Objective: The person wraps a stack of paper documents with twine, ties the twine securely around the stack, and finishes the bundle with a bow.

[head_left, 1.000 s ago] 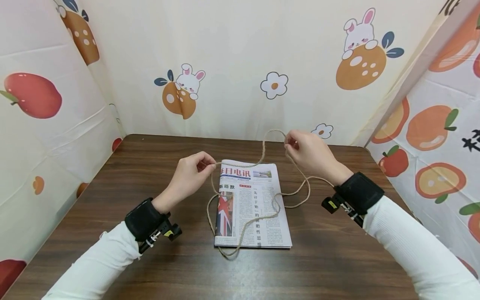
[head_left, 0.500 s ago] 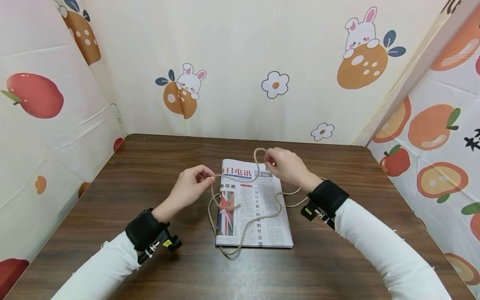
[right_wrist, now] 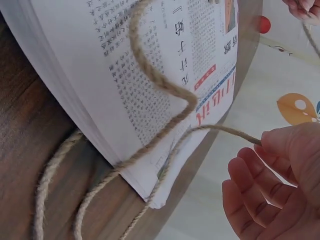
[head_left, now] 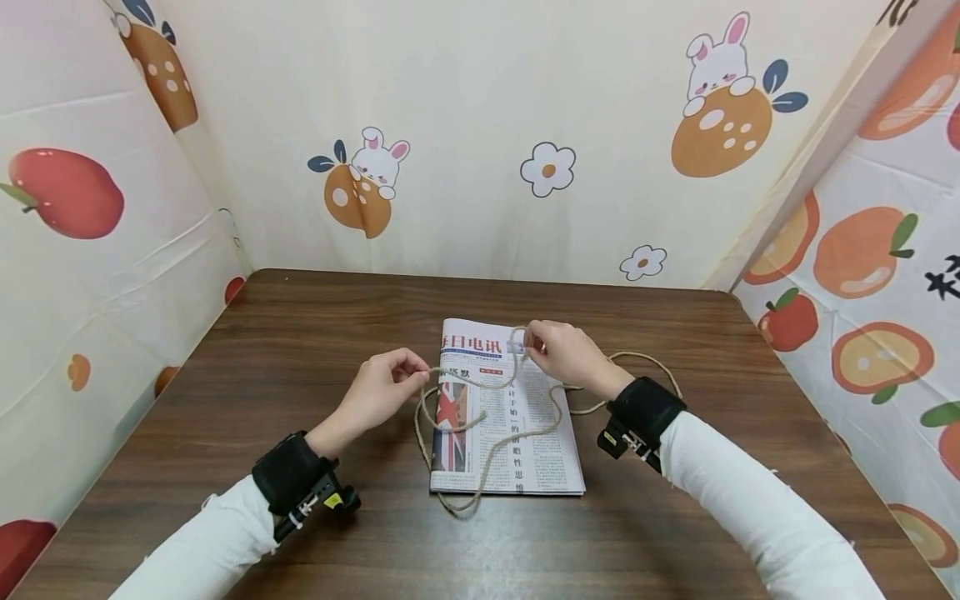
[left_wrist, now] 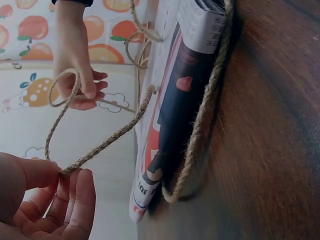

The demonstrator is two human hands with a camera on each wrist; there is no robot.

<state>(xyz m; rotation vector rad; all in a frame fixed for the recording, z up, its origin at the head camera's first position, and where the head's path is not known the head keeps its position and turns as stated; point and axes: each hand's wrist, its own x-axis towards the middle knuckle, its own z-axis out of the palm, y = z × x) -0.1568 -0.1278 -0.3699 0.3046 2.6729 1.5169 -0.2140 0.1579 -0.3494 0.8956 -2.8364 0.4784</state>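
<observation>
Twine lies across and beside a folded newspaper stack at mid-table; the stack's long axis runs near to far, masthead at the far end. One strand spans left to right between the hands, sagging across the upper front page; another winds from the near edge to the right edge. Left hand pinches the twine, thumb to forefinger, beside the left edge; right hand pinches it likewise, obscuring the far right corner. Twine: coarse, twisted, fuzzy. Tabletop: dark wood grain. Behind: fruit-and-rabbit printed curtain.
</observation>
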